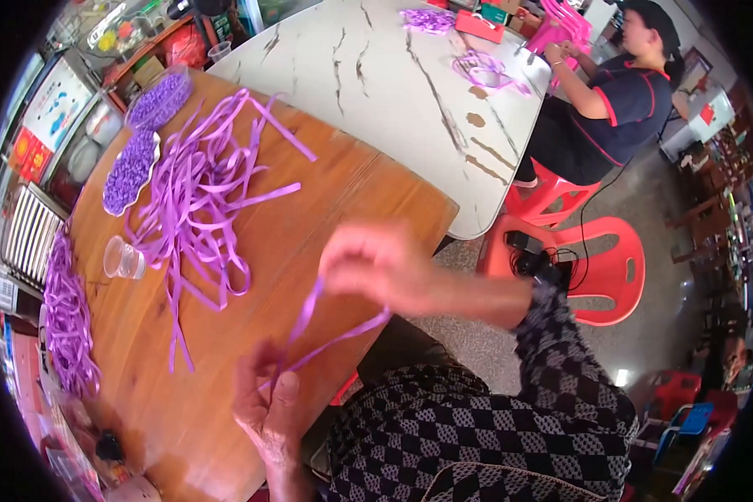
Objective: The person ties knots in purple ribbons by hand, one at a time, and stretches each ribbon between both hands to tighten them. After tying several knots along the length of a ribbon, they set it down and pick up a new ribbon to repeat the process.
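Observation:
A narrow purple ribbon (343,337) runs in a loop between my two hands, over the edge of the wooden table (155,427). My left hand (268,406) is low in the picture, with the ribbon between its thumb and fingers. Higher up and to the right, my right hand (368,261) is smeared by motion; its curled fingers pinch another stretch of the same ribbon. Beyond them on the wood lies a loose heap of purple ribbons (197,197). Whether anything small is threaded on the held ribbon I cannot make out.
A scalloped dish of purple beads (130,174), a clear tub of beads (161,99) and a plastic cup (124,258) stand at left, near more ribbons (67,326). A white marbled table (351,75) adjoins. A co-worker (623,105) sits beyond a red chair (615,268) holding cables.

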Demonstrator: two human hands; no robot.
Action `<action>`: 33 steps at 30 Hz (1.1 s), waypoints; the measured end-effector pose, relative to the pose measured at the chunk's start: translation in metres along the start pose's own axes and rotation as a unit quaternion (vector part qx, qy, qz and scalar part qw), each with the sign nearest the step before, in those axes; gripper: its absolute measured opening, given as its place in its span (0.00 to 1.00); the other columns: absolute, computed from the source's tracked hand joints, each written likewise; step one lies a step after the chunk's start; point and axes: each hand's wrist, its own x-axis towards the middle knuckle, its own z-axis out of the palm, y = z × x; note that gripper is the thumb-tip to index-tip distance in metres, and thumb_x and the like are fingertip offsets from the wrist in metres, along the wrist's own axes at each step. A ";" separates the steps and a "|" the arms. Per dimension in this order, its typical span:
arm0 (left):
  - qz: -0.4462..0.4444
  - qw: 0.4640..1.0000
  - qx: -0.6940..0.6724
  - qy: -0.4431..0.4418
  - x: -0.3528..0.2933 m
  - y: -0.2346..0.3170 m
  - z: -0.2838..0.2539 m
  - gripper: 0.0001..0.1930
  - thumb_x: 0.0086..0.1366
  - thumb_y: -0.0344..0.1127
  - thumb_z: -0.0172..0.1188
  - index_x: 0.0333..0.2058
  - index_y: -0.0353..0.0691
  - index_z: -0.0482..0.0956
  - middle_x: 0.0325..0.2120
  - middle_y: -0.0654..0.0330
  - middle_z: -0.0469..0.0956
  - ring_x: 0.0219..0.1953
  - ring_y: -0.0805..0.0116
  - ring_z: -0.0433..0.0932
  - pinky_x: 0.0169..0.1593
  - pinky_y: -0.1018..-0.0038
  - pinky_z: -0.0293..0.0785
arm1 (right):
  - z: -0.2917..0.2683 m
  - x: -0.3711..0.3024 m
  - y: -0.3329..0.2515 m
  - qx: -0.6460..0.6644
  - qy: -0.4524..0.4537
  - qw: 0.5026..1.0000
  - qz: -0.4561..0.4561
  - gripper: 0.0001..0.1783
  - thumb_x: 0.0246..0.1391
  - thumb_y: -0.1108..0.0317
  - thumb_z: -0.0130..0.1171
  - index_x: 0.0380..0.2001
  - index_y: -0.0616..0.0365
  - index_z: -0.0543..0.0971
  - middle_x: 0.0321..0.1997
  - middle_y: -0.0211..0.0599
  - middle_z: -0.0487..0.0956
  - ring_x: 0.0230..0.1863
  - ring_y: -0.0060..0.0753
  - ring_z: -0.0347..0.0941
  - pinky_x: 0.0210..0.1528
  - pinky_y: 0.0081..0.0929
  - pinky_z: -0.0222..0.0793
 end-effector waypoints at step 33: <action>-0.080 0.992 -0.039 0.088 -0.007 -0.026 -0.048 0.09 0.57 0.34 0.61 0.26 0.33 0.74 0.19 0.66 0.72 0.23 0.79 0.67 0.29 0.84 0.63 | 0.037 0.145 0.070 -0.460 -0.042 0.847 -0.261 0.08 0.38 0.68 0.62 0.27 0.55 0.80 0.27 0.34 0.73 0.36 0.38 0.65 0.39 0.33 0.63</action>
